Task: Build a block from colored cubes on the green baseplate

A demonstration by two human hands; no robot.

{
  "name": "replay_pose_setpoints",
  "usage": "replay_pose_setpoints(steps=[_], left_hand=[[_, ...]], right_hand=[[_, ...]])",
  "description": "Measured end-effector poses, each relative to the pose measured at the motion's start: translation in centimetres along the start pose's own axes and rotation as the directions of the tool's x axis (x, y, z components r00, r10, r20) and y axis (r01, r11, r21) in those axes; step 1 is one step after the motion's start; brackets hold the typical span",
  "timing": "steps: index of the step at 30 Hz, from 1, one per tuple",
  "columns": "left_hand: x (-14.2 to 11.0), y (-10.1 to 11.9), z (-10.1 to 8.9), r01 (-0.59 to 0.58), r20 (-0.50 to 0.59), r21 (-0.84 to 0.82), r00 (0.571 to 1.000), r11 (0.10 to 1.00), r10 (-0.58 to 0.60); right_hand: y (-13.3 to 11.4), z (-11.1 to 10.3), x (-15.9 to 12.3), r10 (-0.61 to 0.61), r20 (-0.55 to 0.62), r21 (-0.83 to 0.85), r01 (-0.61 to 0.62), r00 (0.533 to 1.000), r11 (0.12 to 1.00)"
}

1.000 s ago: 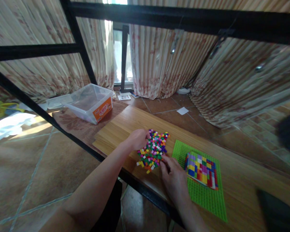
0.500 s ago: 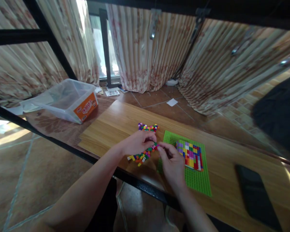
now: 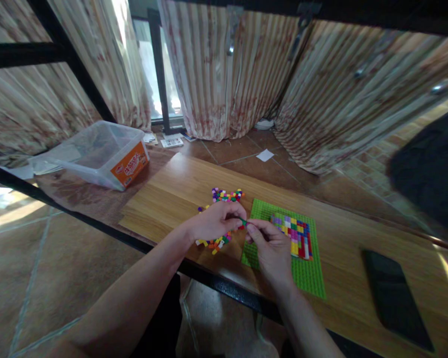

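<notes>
Your right hand [image 3: 274, 248] reaches over the near-left part of the green baseplate [image 3: 309, 281], its thumb and finger brought together; what they pinch is too small to make out. Just left of that baseplate, your left hand [image 3: 216, 221] has thumb and finger closed on a small green brick [image 3: 244, 223], right beside your right fingertips. The table's [image 3: 153, 199] near edge runs past your forearms, below the baseplate. Loose bricks [image 3: 215, 244] lie left of the baseplate, their middle hidden from you by your left hand. On the baseplate sits a multicoloured brick block [image 3: 294, 236], its near-left side covered by your right hand. Well to the baseplate's right, a gap of wood separates it from a dark flat slab [image 3: 395, 298], blurred at its edges. Far left of the baseplate, a clear tub [image 3: 97, 154] stands beyond the table's end. Past the table's far edge you see white paper [image 3: 265, 155] on the floor, then curtains [image 3: 216, 74]. At far right, a dark shape [image 3: 429, 174] is cut off and unclear.
</notes>
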State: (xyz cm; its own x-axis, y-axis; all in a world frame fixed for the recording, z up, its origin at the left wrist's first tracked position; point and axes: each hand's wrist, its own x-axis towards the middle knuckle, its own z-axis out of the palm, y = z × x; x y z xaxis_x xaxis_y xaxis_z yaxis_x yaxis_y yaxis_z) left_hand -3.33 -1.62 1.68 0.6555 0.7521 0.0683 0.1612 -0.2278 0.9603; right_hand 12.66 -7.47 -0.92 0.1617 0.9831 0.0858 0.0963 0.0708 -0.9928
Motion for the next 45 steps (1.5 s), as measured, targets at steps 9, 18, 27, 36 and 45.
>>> replay_pose_setpoints(steps=[9,18,27,36,45], left_hand=[[-0.2,-1.2,-1.4,0.062,-0.018,0.037,0.998,0.997,-0.061],[-0.1,-1.6,-1.0,0.076,-0.058,0.179,0.996,0.981,-0.067],[0.0,-1.5,-0.8,0.034,-0.002,0.179,0.999,0.983,-0.034],[-0.8,-1.2,-2.2,0.023,0.057,0.068,0.998,0.997,-0.026],[-1.5,-2.2,-4.1,0.176,-0.060,0.426,0.984,0.887,-0.167]], right_hand=[[1.6,0.4,0.0,-0.098,0.018,-0.303,0.099,0.995,0.948],[2.3,0.5,0.0,-0.222,0.165,-0.614,0.276,0.961,0.739],[1.8,0.3,0.0,-0.075,0.118,-0.322,0.110,0.990,0.940],[0.9,0.3,-0.7,-0.119,0.172,-0.263,0.162,0.978,0.951],[2.4,0.3,-0.4,-0.255,0.287,-0.618,0.382,0.923,0.687]])
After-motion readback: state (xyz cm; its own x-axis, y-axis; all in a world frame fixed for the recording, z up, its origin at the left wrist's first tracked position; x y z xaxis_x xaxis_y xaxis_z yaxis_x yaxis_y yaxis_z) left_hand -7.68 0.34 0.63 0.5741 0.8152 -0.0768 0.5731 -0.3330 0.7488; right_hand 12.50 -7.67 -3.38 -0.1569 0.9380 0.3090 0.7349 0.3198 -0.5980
